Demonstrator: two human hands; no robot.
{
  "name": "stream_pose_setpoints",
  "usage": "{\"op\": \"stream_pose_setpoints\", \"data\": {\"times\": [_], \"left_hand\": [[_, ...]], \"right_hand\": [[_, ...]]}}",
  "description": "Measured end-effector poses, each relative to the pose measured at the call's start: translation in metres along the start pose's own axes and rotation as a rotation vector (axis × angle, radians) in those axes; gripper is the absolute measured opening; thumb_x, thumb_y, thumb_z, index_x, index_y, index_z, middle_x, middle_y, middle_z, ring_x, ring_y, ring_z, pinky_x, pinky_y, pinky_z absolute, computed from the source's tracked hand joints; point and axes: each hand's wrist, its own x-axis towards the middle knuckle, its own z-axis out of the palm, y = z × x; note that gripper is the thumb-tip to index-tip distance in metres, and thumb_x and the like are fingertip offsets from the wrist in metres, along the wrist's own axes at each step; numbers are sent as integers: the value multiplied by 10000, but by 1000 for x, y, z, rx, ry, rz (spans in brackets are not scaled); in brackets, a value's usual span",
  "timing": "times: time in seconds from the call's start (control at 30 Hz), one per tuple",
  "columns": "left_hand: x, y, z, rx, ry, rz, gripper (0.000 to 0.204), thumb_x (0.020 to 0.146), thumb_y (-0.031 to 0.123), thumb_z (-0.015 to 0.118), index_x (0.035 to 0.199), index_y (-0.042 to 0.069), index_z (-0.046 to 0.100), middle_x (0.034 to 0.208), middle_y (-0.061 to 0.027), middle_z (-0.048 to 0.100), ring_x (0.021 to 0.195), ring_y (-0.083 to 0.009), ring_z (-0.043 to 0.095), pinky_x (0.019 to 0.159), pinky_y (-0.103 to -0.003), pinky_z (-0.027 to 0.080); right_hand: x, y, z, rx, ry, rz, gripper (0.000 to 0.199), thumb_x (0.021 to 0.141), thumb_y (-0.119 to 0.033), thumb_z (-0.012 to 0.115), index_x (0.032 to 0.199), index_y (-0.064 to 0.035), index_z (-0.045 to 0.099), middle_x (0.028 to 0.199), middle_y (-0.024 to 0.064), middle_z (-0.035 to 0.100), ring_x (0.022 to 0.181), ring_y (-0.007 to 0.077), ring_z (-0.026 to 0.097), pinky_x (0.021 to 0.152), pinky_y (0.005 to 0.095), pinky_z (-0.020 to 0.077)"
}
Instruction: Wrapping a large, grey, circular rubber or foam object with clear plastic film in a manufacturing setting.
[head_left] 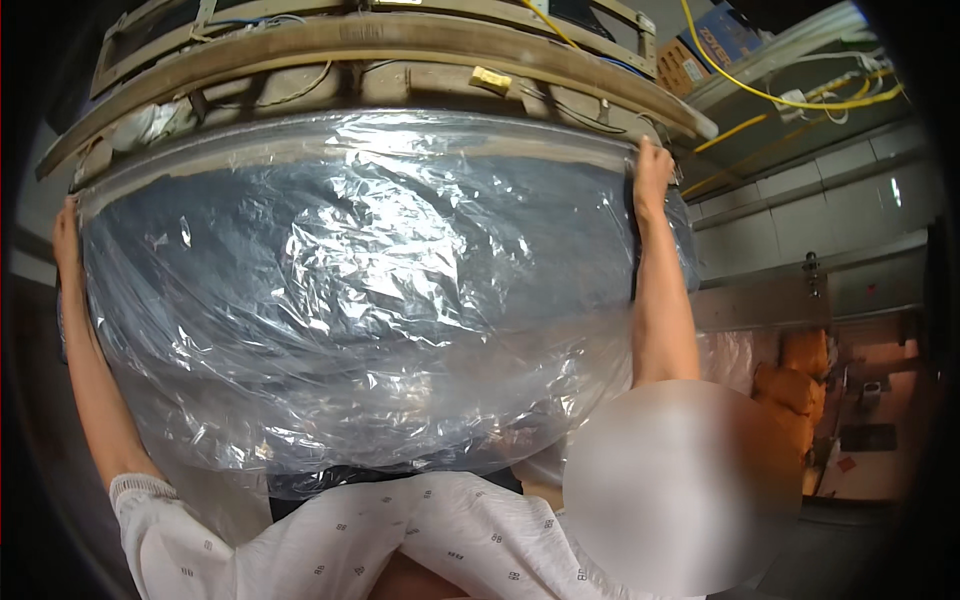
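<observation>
Both arms stretch wide so the left hand (66, 235) and right hand (652, 170), fingers clamped on its upper corners, hold a clear plastic bag (350, 300) over dark folded fabric (200, 250) taut below the wooden frame (360, 45) at the bench's far edge.

Thing: clear plastic bag (360, 290) around dark blue-grey cloth.
Look: crinkled, glossy, with bright glare patches.
Pose: spread wide and flat, stretched between both far corners.
Place: below a curved wooden edge, loose end hanging near.
</observation>
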Motion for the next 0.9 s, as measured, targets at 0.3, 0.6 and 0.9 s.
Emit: {"op": "stream_pose_setpoints", "data": {"times": [0.3, 0.6, 0.9], "left_hand": [[39, -21, -197, 140, -205, 33, 375, 860, 344, 581, 1078, 40, 603, 1039, -22, 611, 977, -115, 535, 870, -246, 387], [-305, 460, 104, -274, -502, 665, 343, 780, 159, 657, 1098, 57, 580, 1108, -76, 553, 993, -191, 545, 841, -293, 443], [-385, 494, 183, -669, -844, 448, 178, 865, 177, 566, 880, 6, 612, 810, -17, 593, 781, -87, 522, 699, -220, 417]], "right_hand": [[-55, -70, -73, 518, -838, 112, 213, 893, -292, 518, 830, -88, 524, 753, -72, 433, 703, 44, 380, 639, 202, 328], [-118, -122, -130, 636, -839, 118, 154, 874, -232, 575, 820, -96, 526, 715, -87, 404, 667, 14, 351, 596, 174, 304], [-164, -49, -201, -109, -594, -354, 246, 723, -264, 674, 707, -39, 576, 662, 67, 449, 737, 233, 494, 659, 325, 411]]}}
